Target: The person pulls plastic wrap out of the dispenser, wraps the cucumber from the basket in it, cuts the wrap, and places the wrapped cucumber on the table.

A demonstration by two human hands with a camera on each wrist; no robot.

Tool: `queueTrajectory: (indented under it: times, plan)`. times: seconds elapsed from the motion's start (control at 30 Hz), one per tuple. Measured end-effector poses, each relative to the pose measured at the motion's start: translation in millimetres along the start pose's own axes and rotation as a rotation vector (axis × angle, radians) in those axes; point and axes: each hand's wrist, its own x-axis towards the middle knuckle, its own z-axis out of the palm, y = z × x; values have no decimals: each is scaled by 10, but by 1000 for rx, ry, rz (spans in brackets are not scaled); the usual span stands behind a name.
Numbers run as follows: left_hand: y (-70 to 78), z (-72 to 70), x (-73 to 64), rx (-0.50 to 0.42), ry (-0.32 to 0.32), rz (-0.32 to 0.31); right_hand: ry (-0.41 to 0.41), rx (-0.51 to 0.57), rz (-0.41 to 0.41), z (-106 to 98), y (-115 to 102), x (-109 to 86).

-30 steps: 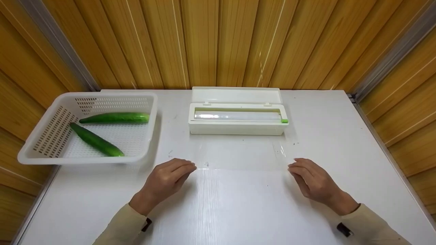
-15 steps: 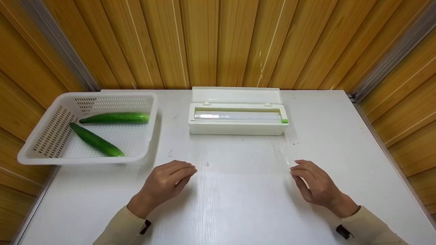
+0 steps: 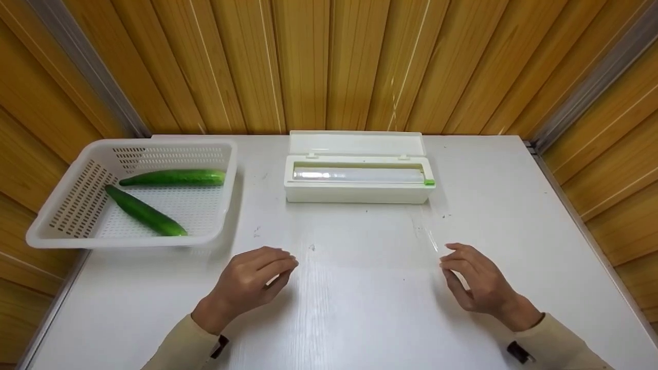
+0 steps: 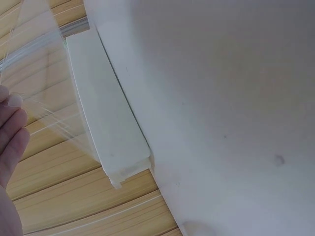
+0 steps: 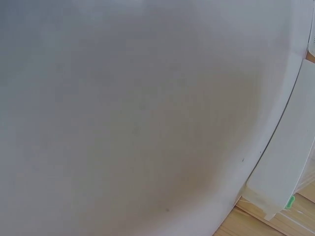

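A clear sheet of cling film (image 4: 49, 73) stretches from the white dispenser box (image 3: 360, 194) toward my hands; in the left wrist view it hangs above the table. My left hand (image 3: 252, 280) pinches its near left corner between thumb and fingers. At the opposite corner, my right hand (image 3: 478, 282) pinches the film, whose side edge shows as a faint bright line. The box stands with its lid (image 3: 357, 143) raised at the back, the film roll (image 3: 360, 175) visible inside. On the box's right end sits a small green slider (image 3: 429, 182). The right wrist view shows no fingers.
To the left stands a white slotted plastic basket (image 3: 123, 242) holding two cucumbers, one lying across the back (image 3: 175, 178) and one slanted in front (image 3: 146, 211). Wood-patterned panels (image 3: 303, 67) rise behind the white table (image 3: 360, 329) and along both sides.
Both hands have drawn slightly toward the body, the film's near edge coming with them. The box, basket and cucumbers have stayed put.
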Motion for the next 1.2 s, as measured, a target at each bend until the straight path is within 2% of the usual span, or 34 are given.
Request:
queueTrajectory:
  times: [0.47, 0.77, 0.97, 1.2]
  plan:
    - [96, 24, -70, 7, -8, -18, -13, 20, -12, 10, -60, 21]
    - [122, 43, -108, -19, -8, -3, -32, 27, -23, 8, -86, 26]
    - [134, 68, -157, -44, -30, -14, -44, 29, -35, 10, -86, 12]
    - [145, 104, -228, -47, -81, -52, -108, 56, -22, 20, -69, -59]
